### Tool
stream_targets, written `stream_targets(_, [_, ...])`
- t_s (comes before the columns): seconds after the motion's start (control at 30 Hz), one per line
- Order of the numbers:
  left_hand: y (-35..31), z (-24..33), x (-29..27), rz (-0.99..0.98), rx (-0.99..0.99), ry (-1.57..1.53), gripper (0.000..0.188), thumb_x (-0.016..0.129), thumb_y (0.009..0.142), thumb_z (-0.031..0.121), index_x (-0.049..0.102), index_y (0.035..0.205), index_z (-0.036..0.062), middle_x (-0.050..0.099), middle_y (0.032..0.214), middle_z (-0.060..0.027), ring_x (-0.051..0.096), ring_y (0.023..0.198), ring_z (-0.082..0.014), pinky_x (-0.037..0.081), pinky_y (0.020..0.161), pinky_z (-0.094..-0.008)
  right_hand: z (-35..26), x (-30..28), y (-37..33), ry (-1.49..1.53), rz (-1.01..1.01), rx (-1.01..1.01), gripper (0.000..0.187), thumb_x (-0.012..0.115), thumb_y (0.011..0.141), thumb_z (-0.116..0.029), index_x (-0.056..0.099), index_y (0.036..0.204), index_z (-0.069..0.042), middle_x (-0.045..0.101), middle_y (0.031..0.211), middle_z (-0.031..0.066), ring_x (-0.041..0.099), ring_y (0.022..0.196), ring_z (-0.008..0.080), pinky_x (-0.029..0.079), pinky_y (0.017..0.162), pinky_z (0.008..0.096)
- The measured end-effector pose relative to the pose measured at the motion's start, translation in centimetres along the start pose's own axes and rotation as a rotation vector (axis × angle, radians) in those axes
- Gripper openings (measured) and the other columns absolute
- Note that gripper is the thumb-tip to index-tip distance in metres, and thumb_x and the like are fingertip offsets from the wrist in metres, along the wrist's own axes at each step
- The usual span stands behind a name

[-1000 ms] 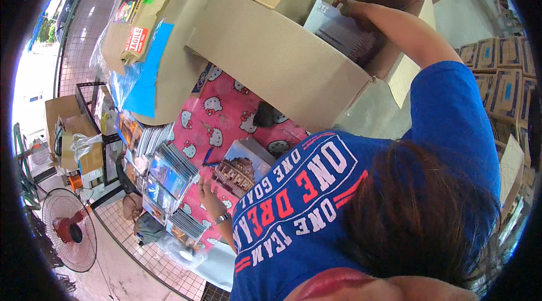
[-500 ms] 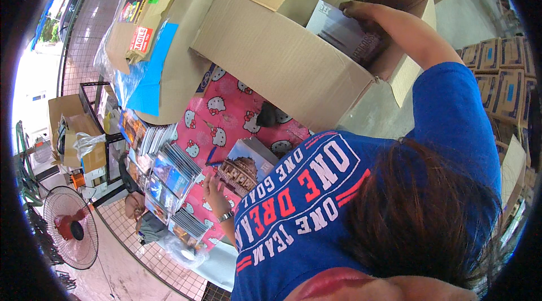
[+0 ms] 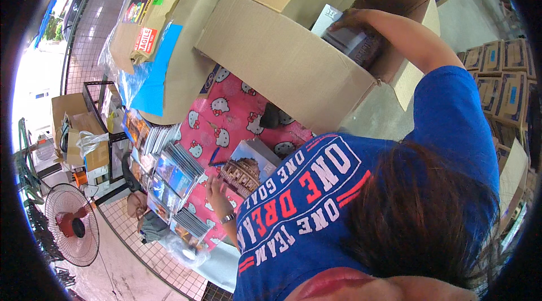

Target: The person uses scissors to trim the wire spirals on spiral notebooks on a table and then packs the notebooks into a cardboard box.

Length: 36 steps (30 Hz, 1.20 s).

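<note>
My right hand (image 3: pixel 351 20) is down inside a big open cardboard box (image 3: pixel 271 53), its fingers curled over a grey-white book (image 3: pixel 361 44) with a photo-like cover. The hand's underside and the book's lower part are hidden by the hand and the box wall. On the pink patterned tablecloth (image 3: pixel 223 106), my left hand (image 3: pixel 217 192) lies with fingers apart beside a stack of books (image 3: pixel 245 168) showing an old domed building on the top cover. That hand holds nothing and wears a watch at the wrist. A blue pen (image 3: pixel 215 157) lies by the stack.
Several piles of glossy books (image 3: pixel 169 177) line the table's left side. Beyond them stand a fan (image 3: pixel 73 225) and a carton (image 3: pixel 79 126). A plastic-wrapped parcel (image 3: pixel 149 16) lies at the far left on brown card, beside a blue sheet (image 3: pixel 158 69). Stacked cartons (image 3: pixel 502 81) stand at right.
My right hand has moved slightly left and down over the book in the box, covering more of its cover. My left hand stays beside the stack. The view has shifted a little.
</note>
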<state>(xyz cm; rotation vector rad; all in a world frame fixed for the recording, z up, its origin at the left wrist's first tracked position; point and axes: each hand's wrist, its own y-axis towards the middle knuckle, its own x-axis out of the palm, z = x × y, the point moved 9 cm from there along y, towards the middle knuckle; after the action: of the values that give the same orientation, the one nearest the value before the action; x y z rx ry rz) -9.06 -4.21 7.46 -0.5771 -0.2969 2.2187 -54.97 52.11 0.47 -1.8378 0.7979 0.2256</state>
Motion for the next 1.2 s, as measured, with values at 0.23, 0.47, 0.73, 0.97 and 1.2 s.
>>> stream_targets(0.23, [0.7,6.7,8.7,-0.203,0.038,-0.176,0.037,0.054,0.094,0.019,0.054,0.125,-0.0009,0.059,0.12,-0.0115,0.06,0.105,-0.0219,0.049,0.086,-0.0316,-5.2,-5.8,-7.6,0.015,0.297,-0.177,0.075,0.079,0.064,-0.055,0.065,0.114,-0.001,0.063,0.115,0.017,0.057,0.108,0.0281,0.046,0.09,0.0397])
stream_targets(0.47, [-2.9,15.6,21.4,-0.727,0.205,-0.107,0.033,0.054,0.094,0.015,0.056,0.123,-0.0003,0.062,0.118,-0.0085,0.061,0.101,-0.0181,0.048,0.087,-0.0305,-10.2,-12.3,-23.0,0.608,0.612,-0.473,0.065,0.077,0.073,-0.044,0.062,0.11,0.008,0.069,0.092,0.0148,0.068,0.076,0.0188,0.054,0.068,0.0302])
stream_targets(0.73, [-6.2,20.9,30.7,-0.972,0.383,0.059,0.033,0.059,0.092,0.015,0.057,0.123,0.0023,0.063,0.1,-0.0032,0.055,0.083,-0.0069,0.045,0.072,-0.0233,-13.7,-9.7,-28.8,0.861,0.678,-0.567,0.083,0.075,0.071,-0.051,0.049,0.123,0.008,0.063,0.103,0.0164,0.065,0.087,0.0231,0.052,0.079,0.03])
stream_targets(0.97, [-2.0,26.5,27.1,-0.865,0.275,-1.071,0.057,0.062,0.091,0.02,0.035,0.139,0.0044,0.056,0.119,-0.0053,0.054,0.109,-0.0179,0.043,0.095,-0.0324,-23.3,-4.7,-27.4,0.694,0.491,-0.796,0.07,0.077,0.071,-0.047,0.061,0.11,0.008,0.068,0.096,0.0173,0.068,0.084,0.0248,0.054,0.077,0.0325])
stream_targets(1.2, [-1.3,19.4,23.4,-0.488,0.186,-0.732,0.051,0.071,0.079,0.008,0.047,0.124,0.0051,0.059,0.115,-0.0053,0.057,0.104,-0.0182,0.045,0.094,-0.0335,-33.0,4.6,-22.8,-0.118,0.166,-0.822,0.074,0.063,0.075,-0.068,0.068,0.109,-0.003,0.068,0.102,0.018,0.065,0.096,0.0282,0.05,0.087,0.0373])
